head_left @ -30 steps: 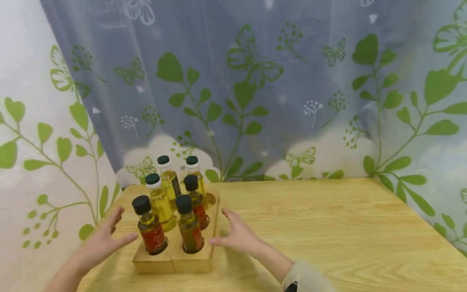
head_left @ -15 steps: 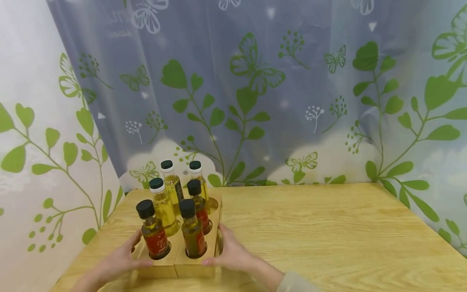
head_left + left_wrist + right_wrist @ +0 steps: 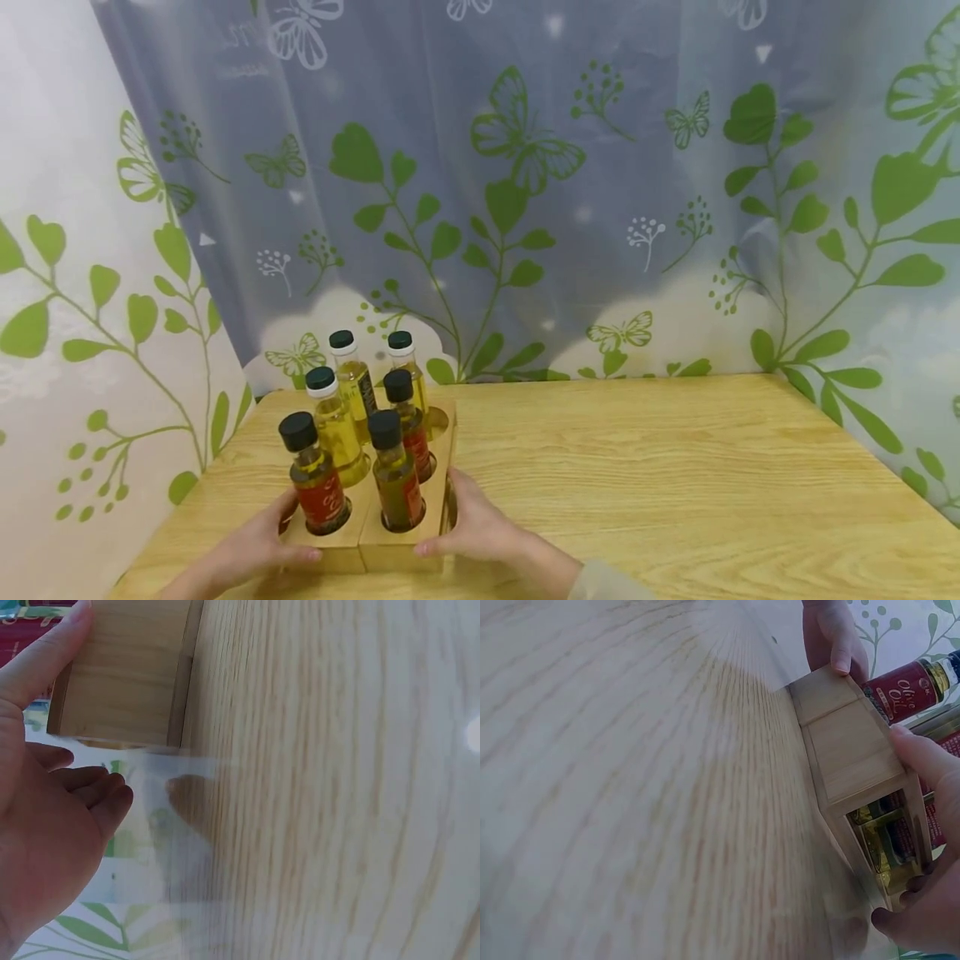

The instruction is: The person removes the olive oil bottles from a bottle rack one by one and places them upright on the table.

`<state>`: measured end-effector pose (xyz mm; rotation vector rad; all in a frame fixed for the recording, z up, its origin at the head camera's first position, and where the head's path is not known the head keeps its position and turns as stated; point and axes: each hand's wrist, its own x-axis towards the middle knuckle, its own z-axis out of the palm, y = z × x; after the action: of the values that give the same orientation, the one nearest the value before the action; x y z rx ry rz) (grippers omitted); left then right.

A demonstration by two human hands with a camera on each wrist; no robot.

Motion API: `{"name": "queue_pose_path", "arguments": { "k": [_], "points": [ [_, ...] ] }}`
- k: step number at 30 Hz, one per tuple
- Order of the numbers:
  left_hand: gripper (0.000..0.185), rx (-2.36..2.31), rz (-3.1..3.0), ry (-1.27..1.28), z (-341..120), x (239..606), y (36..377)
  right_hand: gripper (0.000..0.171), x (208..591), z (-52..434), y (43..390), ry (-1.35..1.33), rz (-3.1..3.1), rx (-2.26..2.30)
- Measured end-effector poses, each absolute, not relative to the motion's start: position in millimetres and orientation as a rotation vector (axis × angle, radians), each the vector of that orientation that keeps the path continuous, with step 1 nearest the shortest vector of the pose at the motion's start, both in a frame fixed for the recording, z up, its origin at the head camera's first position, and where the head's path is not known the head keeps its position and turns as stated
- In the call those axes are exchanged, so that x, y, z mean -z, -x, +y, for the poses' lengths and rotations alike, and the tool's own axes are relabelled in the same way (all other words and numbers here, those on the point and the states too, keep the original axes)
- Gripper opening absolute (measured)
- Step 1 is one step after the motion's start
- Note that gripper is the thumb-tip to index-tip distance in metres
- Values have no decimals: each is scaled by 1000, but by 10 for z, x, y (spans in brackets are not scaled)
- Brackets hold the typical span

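Note:
A wooden rack [image 3: 390, 548] stands at the table's near left and carries several small oil bottles. The two front bottles have red labels [image 3: 315, 487] [image 3: 396, 477]; the ones behind hold yellow oil [image 3: 335, 421]. My left hand [image 3: 251, 552] grips the rack's left front corner, thumb [image 3: 41, 664] on the wood [image 3: 127, 675], fingers curled at its side. My right hand [image 3: 474, 527] grips the right side, thumb [image 3: 922, 761] on top of the rack [image 3: 847, 742], fingers curled low along its open side. A red-labelled bottle [image 3: 906, 686] shows in the right wrist view.
The light wooden table [image 3: 675, 475] stretches to the right of the rack. A curtain printed with green leaves and butterflies [image 3: 525, 183] hangs close behind and to the left. The rack sits near the table's left edge [image 3: 176, 825].
A second ago both hands hovered open beside the rack. They have closed in and now grip its two sides; over the last half second they have hardly moved.

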<state>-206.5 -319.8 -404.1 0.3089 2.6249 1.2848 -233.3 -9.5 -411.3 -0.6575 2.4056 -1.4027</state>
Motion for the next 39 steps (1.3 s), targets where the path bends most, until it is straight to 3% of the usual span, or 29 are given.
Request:
{"name": "queue_pose_path", "arguments": {
  "k": [18,39],
  "points": [
    [93,-1397,2531,-326,-3178,4110,2102,110,4164,-86,2385,654,2314,1446],
    [96,-1449,2459,-144,-3217,4105,2146,111,4127,-167,2350,485,2197,1615]
  ]
}}
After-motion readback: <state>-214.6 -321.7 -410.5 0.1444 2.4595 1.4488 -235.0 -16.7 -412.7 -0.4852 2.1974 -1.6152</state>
